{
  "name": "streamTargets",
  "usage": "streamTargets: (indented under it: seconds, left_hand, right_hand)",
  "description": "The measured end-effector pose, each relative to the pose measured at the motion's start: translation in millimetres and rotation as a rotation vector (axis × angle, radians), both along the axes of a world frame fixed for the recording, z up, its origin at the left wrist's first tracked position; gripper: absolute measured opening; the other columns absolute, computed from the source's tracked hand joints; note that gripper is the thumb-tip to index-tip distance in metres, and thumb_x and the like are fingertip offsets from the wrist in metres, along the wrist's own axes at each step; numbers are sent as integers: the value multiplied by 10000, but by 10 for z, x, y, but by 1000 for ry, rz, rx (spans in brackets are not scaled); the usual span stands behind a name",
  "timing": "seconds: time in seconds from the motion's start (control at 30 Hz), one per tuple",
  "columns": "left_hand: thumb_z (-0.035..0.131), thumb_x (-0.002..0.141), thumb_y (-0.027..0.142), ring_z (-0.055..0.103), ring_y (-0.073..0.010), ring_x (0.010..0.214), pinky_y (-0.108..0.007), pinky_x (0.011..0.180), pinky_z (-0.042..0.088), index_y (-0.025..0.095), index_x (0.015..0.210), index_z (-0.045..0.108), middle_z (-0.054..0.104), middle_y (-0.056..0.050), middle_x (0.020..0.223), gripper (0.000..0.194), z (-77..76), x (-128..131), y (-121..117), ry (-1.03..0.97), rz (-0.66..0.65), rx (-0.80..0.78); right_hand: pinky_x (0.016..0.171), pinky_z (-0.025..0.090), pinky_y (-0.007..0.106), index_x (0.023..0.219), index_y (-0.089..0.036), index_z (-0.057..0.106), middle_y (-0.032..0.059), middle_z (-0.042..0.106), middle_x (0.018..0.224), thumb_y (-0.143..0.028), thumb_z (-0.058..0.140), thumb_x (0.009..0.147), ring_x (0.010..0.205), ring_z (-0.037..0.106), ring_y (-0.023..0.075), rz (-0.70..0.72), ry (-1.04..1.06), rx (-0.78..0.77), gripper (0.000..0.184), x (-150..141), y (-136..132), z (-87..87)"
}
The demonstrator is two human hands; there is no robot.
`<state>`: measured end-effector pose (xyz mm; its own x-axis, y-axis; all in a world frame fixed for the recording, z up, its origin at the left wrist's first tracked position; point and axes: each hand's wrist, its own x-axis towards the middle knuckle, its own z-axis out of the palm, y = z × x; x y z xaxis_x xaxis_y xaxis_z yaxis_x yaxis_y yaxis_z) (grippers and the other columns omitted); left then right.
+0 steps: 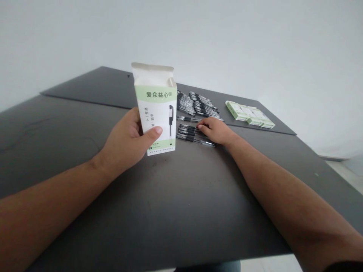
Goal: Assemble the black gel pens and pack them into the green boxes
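My left hand (124,138) grips an open-topped white-and-green pen carton (155,102) upright, thumb across its front. My right hand (215,130) rests on the dark table (170,196) just beside it, fingertips (202,127) at the loose black pens (201,105) — dozens lying in rough rows. Beyond my right hand sit flat green-and-white boxes (249,114).

Pens (195,107) lie left of pen boxes (249,114) on a table (159,196).
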<state>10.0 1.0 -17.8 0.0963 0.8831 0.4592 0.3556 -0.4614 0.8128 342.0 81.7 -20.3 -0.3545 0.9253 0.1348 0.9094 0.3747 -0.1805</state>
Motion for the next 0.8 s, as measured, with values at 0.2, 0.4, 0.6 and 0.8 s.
streamTargets:
  seconds: [0.2,0.4,0.6,0.8]
  left_hand:
    - [781,916,402,834,-330,1096,-495,960,711,215,1267,721,861,-91,1269,402,34,27,-34,-3,-32,-2]
    - [793,950,389,821,-322,1129,-476,1002,698,209,1291,722,855,-86,1312,392,92,38,-90,-3,-35,-70]
    - [806,924,376,820,-328,1131,-471,995,698,204,1305,720,855,-95,1324,426,87,43,-82,13,-17,-89]
    - [806,928,411,818,-332,1119,-494,1011,686,180,1328,724,848,-117,1329,469,59,34,-73,-3,-29,-96]
  right_hand:
    - [903,579,345,1389,-129,804,123,847,1163,-430,775,978,1007,775,266,66,93,-145,510,83,11,72]
    - [1040,559,426,1432,-142,795,149,820,1204,-465,822,938,1151,738,326,146,14,-85,591,74,-14,92]
    - [1026,556,386,1398,-146,817,136,834,1193,-390,729,1008,1122,747,296,112,14,-80,468,42,-11,90]
    - [953,560,345,1350,-133,834,126,854,1159,-360,691,1035,1043,773,267,95,25,-84,414,13,13,73]
